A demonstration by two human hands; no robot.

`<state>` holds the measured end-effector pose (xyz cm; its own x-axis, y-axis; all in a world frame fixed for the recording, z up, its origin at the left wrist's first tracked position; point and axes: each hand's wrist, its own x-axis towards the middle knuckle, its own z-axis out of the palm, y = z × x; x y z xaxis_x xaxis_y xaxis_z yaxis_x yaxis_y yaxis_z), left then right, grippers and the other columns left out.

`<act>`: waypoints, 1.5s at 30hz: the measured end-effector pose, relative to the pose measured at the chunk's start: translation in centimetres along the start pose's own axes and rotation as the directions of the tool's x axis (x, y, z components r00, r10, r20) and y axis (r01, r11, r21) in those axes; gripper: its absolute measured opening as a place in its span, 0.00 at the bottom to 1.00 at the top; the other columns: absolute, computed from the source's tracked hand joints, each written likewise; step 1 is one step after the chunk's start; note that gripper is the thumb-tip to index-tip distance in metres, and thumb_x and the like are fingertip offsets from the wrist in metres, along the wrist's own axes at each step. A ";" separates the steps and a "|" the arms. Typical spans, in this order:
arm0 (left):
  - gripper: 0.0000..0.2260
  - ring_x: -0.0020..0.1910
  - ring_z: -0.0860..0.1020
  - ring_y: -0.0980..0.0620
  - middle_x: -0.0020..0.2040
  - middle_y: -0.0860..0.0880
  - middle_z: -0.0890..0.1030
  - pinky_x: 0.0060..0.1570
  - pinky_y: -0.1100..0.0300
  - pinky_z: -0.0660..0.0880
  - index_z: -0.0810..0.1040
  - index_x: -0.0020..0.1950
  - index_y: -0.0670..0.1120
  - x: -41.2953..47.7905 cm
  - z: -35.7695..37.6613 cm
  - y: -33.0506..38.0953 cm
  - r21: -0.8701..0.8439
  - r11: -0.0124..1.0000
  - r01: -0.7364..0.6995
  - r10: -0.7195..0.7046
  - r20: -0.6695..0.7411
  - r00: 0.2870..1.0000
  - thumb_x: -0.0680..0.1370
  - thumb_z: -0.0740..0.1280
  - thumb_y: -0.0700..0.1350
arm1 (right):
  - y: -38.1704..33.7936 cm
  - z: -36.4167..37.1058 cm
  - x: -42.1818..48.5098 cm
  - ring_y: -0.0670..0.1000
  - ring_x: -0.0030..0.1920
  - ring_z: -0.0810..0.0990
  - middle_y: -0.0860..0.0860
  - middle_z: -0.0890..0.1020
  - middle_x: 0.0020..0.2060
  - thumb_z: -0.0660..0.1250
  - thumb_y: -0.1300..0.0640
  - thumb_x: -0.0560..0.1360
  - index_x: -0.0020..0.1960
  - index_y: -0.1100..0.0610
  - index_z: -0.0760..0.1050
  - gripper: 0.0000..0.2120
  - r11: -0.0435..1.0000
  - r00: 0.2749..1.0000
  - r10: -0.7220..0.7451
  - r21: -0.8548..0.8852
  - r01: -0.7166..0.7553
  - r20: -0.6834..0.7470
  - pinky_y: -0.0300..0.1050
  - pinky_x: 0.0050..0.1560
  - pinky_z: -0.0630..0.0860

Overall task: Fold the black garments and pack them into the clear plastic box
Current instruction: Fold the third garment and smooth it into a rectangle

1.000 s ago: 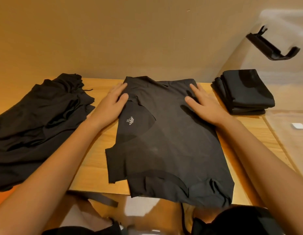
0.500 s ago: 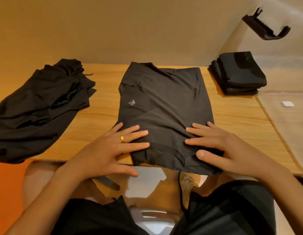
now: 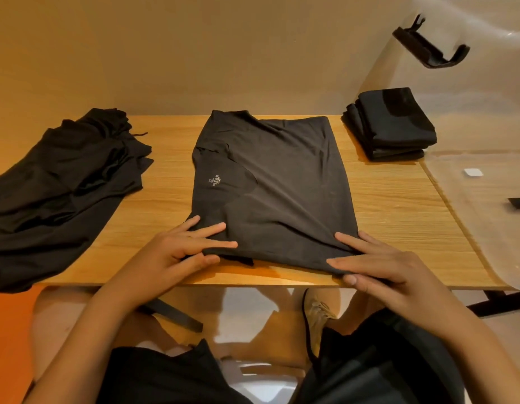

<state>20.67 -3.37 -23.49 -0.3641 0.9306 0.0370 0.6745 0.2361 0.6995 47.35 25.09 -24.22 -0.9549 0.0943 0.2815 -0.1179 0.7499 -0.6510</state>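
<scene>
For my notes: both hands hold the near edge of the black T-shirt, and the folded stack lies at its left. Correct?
No. The head view shows the folded stack to the right of the black T-shirt. The left hand and right hand do hold its near edge.

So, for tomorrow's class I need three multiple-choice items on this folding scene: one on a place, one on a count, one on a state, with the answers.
1. Where does the folded stack sit on the table?
A far right corner; B near left edge; C centre.
2. How many hands hold the shirt at the centre?
A none; B one; C two.
3. What state is the pile on the left in?
A neatly folded; B loose and crumpled; C rolled up.

Answers:
1 A, it lies at the table's far right end.
2 C, the left hand and the right hand both pinch its near edge.
3 B, it sprawls in creases.
</scene>
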 end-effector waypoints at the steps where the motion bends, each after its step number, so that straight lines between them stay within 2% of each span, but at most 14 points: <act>1: 0.21 0.78 0.56 0.63 0.65 0.74 0.73 0.74 0.63 0.56 0.73 0.63 0.76 -0.1 0.0 0.1 -0.029 0.999 0.022 -0.022 -0.013 1.000 0.72 0.58 0.76 | -0.2 -0.1 0.0 0.47 0.71 0.74 0.37 0.82 0.61 0.67 0.49 0.79 0.66 0.42 0.80 0.15 0.999 0.999 0.010 0.041 -0.009 -0.041 0.48 0.76 0.63; 4: 0.16 0.60 0.76 0.70 0.36 0.60 0.82 0.63 0.72 0.67 0.74 0.63 0.76 0.0 0.3 1.2 -0.188 0.982 0.025 -0.048 -0.116 0.992 0.75 0.65 0.64 | -1.0 -0.1 0.1 0.45 0.62 0.81 0.38 0.84 0.57 0.73 0.54 0.78 0.65 0.35 0.78 0.20 0.986 0.978 0.078 0.161 -0.046 -0.195 0.37 0.66 0.73; 6: 0.15 0.36 0.78 0.60 0.28 0.50 0.74 0.51 0.72 0.71 0.77 0.63 0.71 -0.1 0.7 2.0 -0.266 0.963 -0.031 -0.027 -0.214 0.976 0.79 0.70 0.54 | -1.4 0.0 0.3 0.43 0.54 0.83 0.39 0.84 0.51 0.71 0.58 0.75 0.58 0.34 0.79 0.20 0.970 0.958 0.125 0.235 -0.063 -0.257 0.33 0.54 0.76; 7: 0.13 0.33 0.77 0.58 0.29 0.45 0.74 0.49 0.72 0.71 0.79 0.61 0.69 -0.1 0.8 2.3 -0.287 0.957 -0.050 -0.025 -0.251 0.968 0.79 0.70 0.53 | -1.5 0.0 0.4 0.43 0.51 0.83 0.40 0.84 0.48 0.71 0.59 0.75 0.54 0.35 0.79 0.18 0.968 0.956 0.130 0.245 -0.064 -0.263 0.34 0.51 0.76; 11: 0.09 0.44 0.82 0.55 0.45 0.53 0.84 0.47 0.67 0.76 0.84 0.49 0.64 -0.3 0.6 2.6 -0.324 0.944 -0.061 -0.031 -0.269 0.963 0.75 0.65 0.54 | -1.3 -0.4 0.8 0.49 0.47 0.82 0.44 0.82 0.44 0.64 0.65 0.77 0.47 0.44 0.81 0.16 0.967 0.976 0.118 0.245 -0.070 -0.184 0.39 0.47 0.74; 15: 0.11 0.50 0.82 0.59 0.49 0.58 0.85 0.50 0.71 0.75 0.84 0.51 0.64 -0.2 0.5 2.8 -0.328 0.945 -0.007 -0.074 -0.236 0.969 0.75 0.62 0.56 | -1.4 -0.8 1.0 0.51 0.50 0.82 0.46 0.83 0.47 0.64 0.63 0.78 0.51 0.45 0.84 0.15 0.957 0.979 0.169 0.256 -0.135 -0.115 0.38 0.49 0.75; 19: 0.09 0.45 0.82 0.53 0.46 0.52 0.84 0.44 0.68 0.75 0.82 0.54 0.70 -0.3 0.6 3.0 -0.318 0.946 0.068 -0.146 -0.228 0.963 0.75 0.70 0.57 | -1.5 -1.0 1.0 0.49 0.56 0.81 0.45 0.83 0.52 0.71 0.65 0.77 0.56 0.43 0.82 0.18 0.949 0.975 0.211 0.254 -0.188 -0.066 0.36 0.55 0.74; 25: 0.10 0.40 0.81 0.47 0.40 0.46 0.84 0.39 0.64 0.76 0.83 0.53 0.69 -0.6 0.8 2.9 -0.335 0.939 0.080 -0.172 -0.255 0.951 0.73 0.69 0.57 | -1.9 -0.3 0.9 0.46 0.49 0.83 0.44 0.85 0.41 0.68 0.76 0.74 0.43 0.41 0.87 0.28 0.908 0.917 0.339 0.328 -0.261 -0.209 0.34 0.49 0.74; 29: 0.18 0.46 0.83 0.58 0.45 0.57 0.85 0.46 0.71 0.76 0.85 0.46 0.64 -0.5 0.7 2.9 -0.310 0.950 0.028 -0.122 -0.289 0.950 0.78 0.70 0.38 | -2.9 -0.3 1.1 0.44 0.47 0.85 0.44 0.87 0.42 0.68 0.73 0.75 0.40 0.39 0.87 0.27 0.850 0.856 0.441 0.431 -0.302 -0.271 0.32 0.47 0.77; 32: 0.13 0.49 0.83 0.58 0.47 0.58 0.85 0.48 0.70 0.76 0.86 0.45 0.64 -0.4 0.6 3.1 -0.311 0.950 0.017 -0.110 -0.284 0.952 0.76 0.68 0.45 | -3.5 -0.5 1.3 0.41 0.48 0.84 0.44 0.88 0.43 0.69 0.71 0.75 0.42 0.39 0.87 0.25 0.822 0.828 0.480 0.479 -0.309 -0.290 0.30 0.47 0.77; 34: 0.18 0.48 0.83 0.57 0.47 0.55 0.86 0.49 0.71 0.76 0.85 0.48 0.66 -0.3 0.7 2.9 -0.304 0.952 0.035 -0.135 -0.313 0.940 0.79 0.70 0.39 | -3.7 -0.7 1.4 0.40 0.45 0.84 0.42 0.87 0.40 0.69 0.70 0.75 0.44 0.39 0.87 0.24 0.817 0.829 0.482 0.489 -0.307 -0.285 0.29 0.43 0.76; 37: 0.10 0.44 0.82 0.50 0.43 0.45 0.85 0.45 0.70 0.75 0.84 0.51 0.69 -0.4 0.8 3.0 -0.328 0.943 0.063 -0.182 -0.345 0.921 0.77 0.72 0.51 | -3.8 -0.8 1.3 0.41 0.35 0.81 0.43 0.81 0.31 0.70 0.69 0.75 0.46 0.41 0.86 0.21 0.815 0.826 0.484 0.492 -0.306 -0.288 0.30 0.36 0.75; 41: 0.23 0.51 0.82 0.64 0.49 0.63 0.85 0.50 0.74 0.75 0.83 0.49 0.72 -0.7 0.8 3.6 -0.305 0.952 0.032 -0.156 -0.390 0.908 0.75 0.72 0.39 | -3.7 -0.8 1.1 0.42 0.31 0.77 0.51 0.79 0.29 0.71 0.69 0.73 0.44 0.40 0.86 0.22 0.825 0.830 0.474 0.477 -0.302 -0.295 0.30 0.34 0.73; 45: 0.18 0.53 0.82 0.64 0.51 0.64 0.85 0.51 0.74 0.75 0.82 0.53 0.70 -1.6 1.0 4.5 -0.266 0.964 -0.009 -0.100 -0.392 0.915 0.74 0.74 0.45 | -3.7 -1.3 0.9 0.42 0.31 0.77 0.52 0.80 0.30 0.70 0.70 0.73 0.42 0.41 0.86 0.23 0.815 0.841 0.468 0.499 -0.294 -0.270 0.31 0.34 0.74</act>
<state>24.88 -3.53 -21.09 -0.6521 0.7179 0.2438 0.4824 0.1448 0.8639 47.23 23.24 -20.62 -0.7851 0.6071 0.1222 0.0486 0.2572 -0.9651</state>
